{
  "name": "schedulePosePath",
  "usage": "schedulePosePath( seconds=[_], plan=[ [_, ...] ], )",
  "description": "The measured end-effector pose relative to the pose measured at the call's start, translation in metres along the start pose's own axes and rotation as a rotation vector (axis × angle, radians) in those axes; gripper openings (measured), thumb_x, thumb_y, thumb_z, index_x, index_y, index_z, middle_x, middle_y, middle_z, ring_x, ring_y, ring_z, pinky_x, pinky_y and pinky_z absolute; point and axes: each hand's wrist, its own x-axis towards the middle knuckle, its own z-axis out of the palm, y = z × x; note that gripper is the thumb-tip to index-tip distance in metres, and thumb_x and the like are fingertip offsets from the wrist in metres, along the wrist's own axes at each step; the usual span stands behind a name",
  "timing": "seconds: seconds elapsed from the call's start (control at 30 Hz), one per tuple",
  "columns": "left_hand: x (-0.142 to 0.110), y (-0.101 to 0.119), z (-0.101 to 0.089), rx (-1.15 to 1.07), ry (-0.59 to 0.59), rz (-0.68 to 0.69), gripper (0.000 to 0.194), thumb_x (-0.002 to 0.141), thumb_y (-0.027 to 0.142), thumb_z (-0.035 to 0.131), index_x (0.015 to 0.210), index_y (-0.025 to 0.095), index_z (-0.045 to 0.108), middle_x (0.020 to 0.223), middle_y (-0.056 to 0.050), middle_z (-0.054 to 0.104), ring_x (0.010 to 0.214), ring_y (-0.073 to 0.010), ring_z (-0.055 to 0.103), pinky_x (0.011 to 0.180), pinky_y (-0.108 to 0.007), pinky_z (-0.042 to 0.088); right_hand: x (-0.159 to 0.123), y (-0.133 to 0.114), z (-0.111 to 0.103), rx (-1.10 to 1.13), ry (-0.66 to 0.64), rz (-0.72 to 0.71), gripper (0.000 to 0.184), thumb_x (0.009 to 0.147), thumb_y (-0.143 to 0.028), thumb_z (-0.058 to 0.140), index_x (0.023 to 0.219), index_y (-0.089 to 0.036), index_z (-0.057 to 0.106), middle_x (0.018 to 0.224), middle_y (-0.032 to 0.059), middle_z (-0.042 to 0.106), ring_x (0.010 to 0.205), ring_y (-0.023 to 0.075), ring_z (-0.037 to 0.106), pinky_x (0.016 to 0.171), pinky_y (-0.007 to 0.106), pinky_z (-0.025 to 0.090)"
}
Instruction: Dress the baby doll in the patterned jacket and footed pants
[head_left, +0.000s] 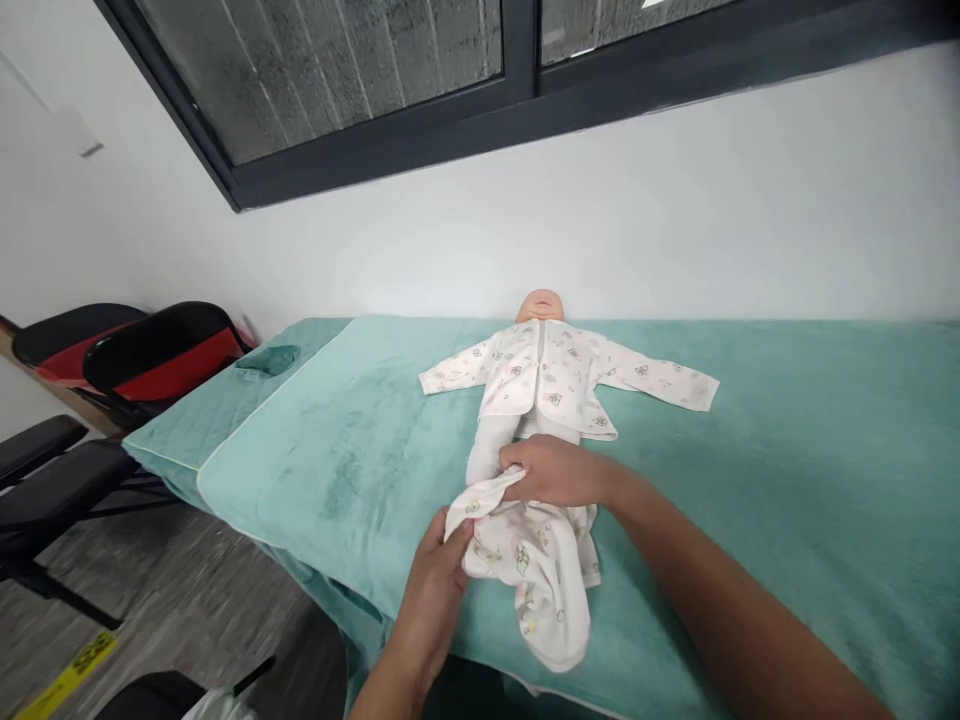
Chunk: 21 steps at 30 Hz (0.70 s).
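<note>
Teal plush covers the massage table [360, 430], whose far edge runs along the white wall [675, 210], below the dark window frame [382, 130]. On it, about mid-length, lies your baby doll [541, 304], on its back, head at the wall side, legs pointing toward you. Patterned white jacket [517, 375] on the torso, front fastened near the top; both sleeves spread outward, lying flat on the cover.

Hands: both occupied, both on the printed baby trousers [517, 545]. Your left hand [435, 580] grips the band at its left side, thumb on top of the fabric. Your right hand [555, 470] pinches the upper edge of the same band, knuckles up, in front of the doll's white legs [491, 450]. Band held open between the two grips; how far the feet reach inside is hidden by cloth and fingers.

Edges: one trouser leg hangs toward you, its rounded end near the table's piped front edge. Your left forearm comes in over that edge; your right forearm slants across the cover from the lower right.

Room: broad stretches of plush extend on both sides of the doll, the left one reaching as far as the face hole [268, 361]. Beyond that end stand black-and-red chairs [169, 355], close beside the table.
</note>
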Motion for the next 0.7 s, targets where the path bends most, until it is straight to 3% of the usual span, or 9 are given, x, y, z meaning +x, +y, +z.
schedulePosePath(
  seconds=[0.23,0.43,0.7],
  plan=[
    [0.036,0.022,-0.003,0.345,-0.007,0.171,0.032,0.079,0.043,0.065,0.098,0.016,0.064,0.082,-0.002,0.065,0.076,-0.0164,0.057,0.069,-0.026,0.044,0.000,-0.001,-0.002,0.032,0.060,0.057,0.041,0.085,-0.060,0.049,0.075,-0.020,0.048,0.076,0.0002,0.057,0.069,0.0163,0.052,0.058,0.029,0.032],
    [0.069,0.032,0.000,0.622,0.113,0.403,0.021,0.077,0.030,0.055,0.093,0.019,0.062,0.088,-0.002,0.065,0.085,-0.0199,0.057,0.077,-0.029,0.044,-0.003,-0.004,-0.011,0.118,-0.019,0.064,0.043,0.078,-0.063,0.058,0.086,-0.021,0.051,0.089,0.0010,0.061,0.078,0.0190,0.057,0.064,0.028,0.037],
    [0.114,0.052,0.007,0.705,-0.110,0.508,0.015,0.077,0.030,0.059,0.084,0.018,0.064,0.085,-0.002,0.065,0.085,-0.0196,0.057,0.079,-0.028,0.043,0.006,0.001,0.001,0.071,0.128,0.190,0.020,0.085,-0.038,0.052,0.080,-0.022,0.041,0.077,-0.0004,0.056,0.064,0.0147,0.055,0.055,0.027,0.036]
  ],
)
